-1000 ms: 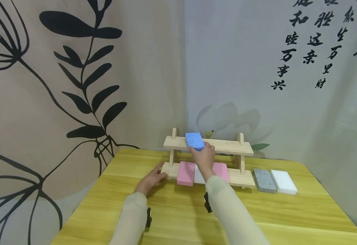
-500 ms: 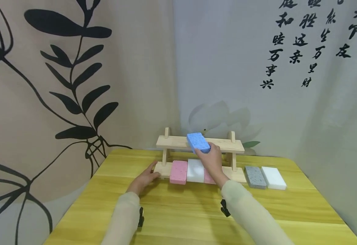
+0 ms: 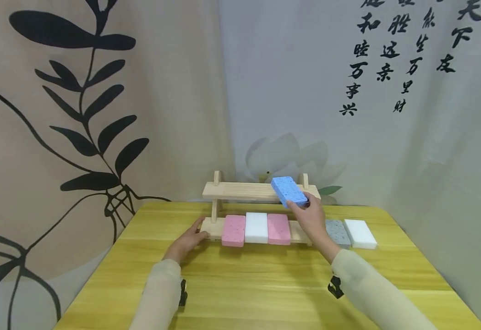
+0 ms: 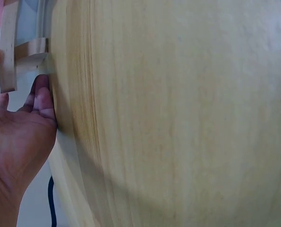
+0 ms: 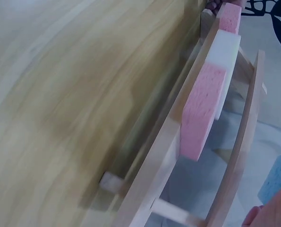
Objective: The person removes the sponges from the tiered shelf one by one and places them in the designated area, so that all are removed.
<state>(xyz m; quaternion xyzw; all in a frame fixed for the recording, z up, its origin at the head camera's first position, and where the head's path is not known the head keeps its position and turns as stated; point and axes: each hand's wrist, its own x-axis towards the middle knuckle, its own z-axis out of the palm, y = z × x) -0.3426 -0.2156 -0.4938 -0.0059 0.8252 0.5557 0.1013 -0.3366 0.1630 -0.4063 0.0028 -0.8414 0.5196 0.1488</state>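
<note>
My right hand (image 3: 312, 217) pinches a blue sponge (image 3: 288, 191) between thumb and fingers. The sponge is tilted and overlaps the right part of the top board of a two-tier wooden rack (image 3: 240, 190) in the head view. At the rack's left end, my left hand (image 3: 187, 240) holds the lower board (image 3: 213, 228), its thumb at the front edge. On that board stand a pink sponge (image 3: 233, 230), a white sponge (image 3: 256, 228) and another pink sponge (image 3: 279, 228), side by side. The right wrist view catches only part of the blue sponge (image 5: 277, 179).
Right of the rack, a grey sponge (image 3: 337, 233) and a white sponge (image 3: 360, 233) lie side by side on the wooden table (image 3: 240, 284). The grey one is partly behind my right hand. A printed curtain (image 3: 174, 114) hangs behind the table.
My right hand has carried the blue sponge rightward along the top board, uncovering the white and right pink sponges below. The left hand keeps its place on the rack; the head view has turned right.
</note>
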